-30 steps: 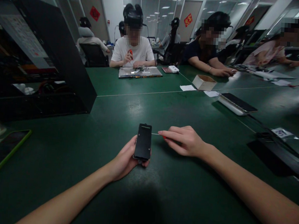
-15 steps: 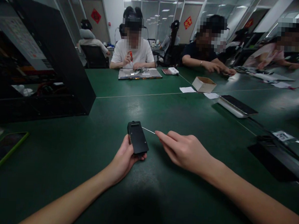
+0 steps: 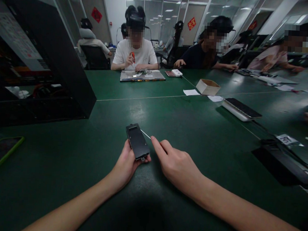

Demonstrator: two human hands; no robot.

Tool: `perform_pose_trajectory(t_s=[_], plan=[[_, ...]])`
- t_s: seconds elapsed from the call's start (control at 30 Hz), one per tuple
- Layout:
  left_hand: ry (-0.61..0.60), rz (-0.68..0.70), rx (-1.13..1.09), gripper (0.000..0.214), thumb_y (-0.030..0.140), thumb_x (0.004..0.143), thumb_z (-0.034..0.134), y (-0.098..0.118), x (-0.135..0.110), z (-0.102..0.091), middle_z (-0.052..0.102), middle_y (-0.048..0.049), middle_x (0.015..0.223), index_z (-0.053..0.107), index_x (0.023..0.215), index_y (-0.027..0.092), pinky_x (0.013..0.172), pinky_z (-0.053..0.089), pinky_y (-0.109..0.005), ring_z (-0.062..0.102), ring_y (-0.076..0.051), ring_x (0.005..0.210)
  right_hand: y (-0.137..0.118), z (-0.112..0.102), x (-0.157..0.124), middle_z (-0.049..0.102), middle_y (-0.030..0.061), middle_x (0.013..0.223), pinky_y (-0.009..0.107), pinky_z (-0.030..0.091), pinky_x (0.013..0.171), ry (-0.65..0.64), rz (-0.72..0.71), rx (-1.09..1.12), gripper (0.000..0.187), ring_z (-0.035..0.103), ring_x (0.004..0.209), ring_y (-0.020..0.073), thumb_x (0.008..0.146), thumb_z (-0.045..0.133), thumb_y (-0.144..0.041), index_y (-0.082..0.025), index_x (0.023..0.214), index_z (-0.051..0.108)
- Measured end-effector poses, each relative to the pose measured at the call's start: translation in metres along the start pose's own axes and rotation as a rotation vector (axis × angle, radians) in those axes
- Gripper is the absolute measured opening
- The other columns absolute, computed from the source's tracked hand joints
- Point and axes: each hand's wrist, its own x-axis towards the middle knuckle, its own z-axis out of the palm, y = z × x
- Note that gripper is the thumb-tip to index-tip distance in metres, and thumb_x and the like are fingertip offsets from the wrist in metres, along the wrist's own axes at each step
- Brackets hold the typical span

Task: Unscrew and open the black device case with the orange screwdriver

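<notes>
My left hand (image 3: 127,162) is wrapped round the lower left side of a small black rectangular box (image 3: 138,141), held above the green table. The box leans to the left at its far end; a narrow slot shows near that end and a small tab at the near end. In my right hand (image 3: 176,161) the fingers are closed on a thin metal rod (image 3: 145,134), like a screwdriver shaft. Any handle is hidden inside the hand. The rod's far tip meets the box's upper right edge, though I cannot tell whether it touches.
A black computer case (image 3: 76,73) stands open at left, near a green-edged phone (image 3: 4,152). Farther right are a small cardboard box (image 3: 207,87), a white device (image 3: 238,111) and a black adapter with cables (image 3: 286,157). Across the table, a person (image 3: 136,52) works on a flat panel (image 3: 143,75).
My right hand has moved left and slightly down with the rod. The black box has turned a little, showing more of its near end. A co-worker's hands across the table have moved apart.
</notes>
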Motion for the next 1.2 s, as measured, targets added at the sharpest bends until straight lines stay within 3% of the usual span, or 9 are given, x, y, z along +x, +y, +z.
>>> perform_pose_trajectory(t_s=[0.13,0.27,0.33,0.43,0.53,0.7,0.97,1.07,1.2], plan=[[0.017,0.059,0.011,0.036,0.030,0.086,0.072,-0.009,0.005,-0.004,0.067,0.0006,0.091,0.051,0.115,0.021,0.076,0.052,-0.029,0.065,-0.014,0.074,-0.004,0.004,0.001,0.065,0.0178,0.116,0.032,0.059,0.064,-0.026,0.077,0.324,0.052,0.069,0.076,0.0207,0.098,0.034,-0.011,-0.008,0.149,0.042],[0.025,0.072,0.030,0.032,0.029,0.086,0.070,-0.009,0.006,-0.003,0.067,-0.0005,0.092,0.053,0.112,0.020,0.074,0.052,-0.029,0.064,-0.014,0.071,-0.008,0.005,0.006,0.065,0.0136,0.108,0.038,0.057,0.085,0.040,0.212,0.821,0.043,0.066,0.095,0.0233,0.103,0.035,-0.021,-0.013,0.141,0.053],[0.015,0.075,0.028,0.031,0.031,0.086,0.071,-0.006,0.004,-0.002,0.068,-0.0010,0.088,0.054,0.110,0.019,0.072,0.051,-0.029,0.063,-0.014,0.070,-0.010,0.006,0.008,0.062,0.0058,0.089,0.031,0.056,0.072,0.005,0.321,1.107,0.039,0.064,0.078,0.0179,0.104,0.038,-0.030,-0.017,0.136,0.058],[-0.047,0.029,-0.011,0.036,0.040,0.086,0.073,-0.001,0.002,-0.002,0.069,-0.0035,0.086,0.056,0.108,0.017,0.073,0.052,-0.031,0.064,-0.016,0.070,-0.008,0.007,0.009,0.045,-0.0047,0.066,0.023,0.038,0.043,-0.111,0.477,1.442,0.045,0.041,0.047,0.0101,0.103,0.042,-0.041,-0.018,0.138,0.056],[-0.118,-0.060,-0.027,0.042,0.043,0.084,0.075,0.005,-0.001,-0.003,0.071,-0.0086,0.098,0.058,0.112,0.016,0.078,0.054,-0.036,0.068,-0.020,0.075,0.002,0.006,0.008,0.046,-0.0042,0.065,0.022,0.033,0.043,-0.096,0.468,1.389,0.047,0.040,0.049,0.0100,0.100,0.048,-0.041,-0.017,0.140,0.057],[-0.068,-0.100,0.001,0.039,0.035,0.084,0.074,0.010,-0.004,0.000,0.071,-0.0094,0.108,0.059,0.117,0.018,0.079,0.055,-0.038,0.070,-0.020,0.075,0.019,0.005,0.010,0.050,-0.0021,0.069,0.023,0.035,0.045,-0.047,0.497,1.311,0.045,0.044,0.053,0.0109,0.097,0.052,-0.041,-0.018,0.135,0.061],[-0.057,-0.191,-0.045,0.038,0.032,0.082,0.076,0.006,-0.003,0.001,0.072,-0.0058,0.094,0.059,0.113,0.018,0.076,0.056,-0.037,0.069,-0.020,0.072,0.001,0.022,0.016,0.045,-0.0110,0.068,0.018,0.022,0.038,-0.142,0.790,1.835,0.049,0.029,0.041,0.0035,0.080,0.072,-0.061,-0.024,0.101,0.047],[-0.030,-0.156,-0.029,0.044,0.031,0.081,0.078,0.000,-0.002,-0.001,0.073,-0.0058,0.100,0.057,0.119,0.020,0.080,0.056,-0.036,0.069,-0.020,0.079,-0.003,0.020,0.014,0.045,-0.0111,0.067,0.019,0.030,0.041,-0.107,0.756,1.755,0.045,0.036,0.044,0.0051,0.079,0.075,-0.053,-0.024,0.095,0.045],[-0.035,-0.052,0.031,0.048,0.032,0.084,0.079,-0.010,0.001,-0.005,0.072,-0.0082,0.115,0.057,0.126,0.022,0.094,0.053,-0.039,0.068,-0.025,0.104,-0.003,0.011,0.012,0.057,-0.0028,0.084,0.026,0.048,0.064,0.045,0.618,1.422,0.035,0.056,0.071,0.0123,0.080,0.076,-0.040,-0.022,0.099,0.052]])
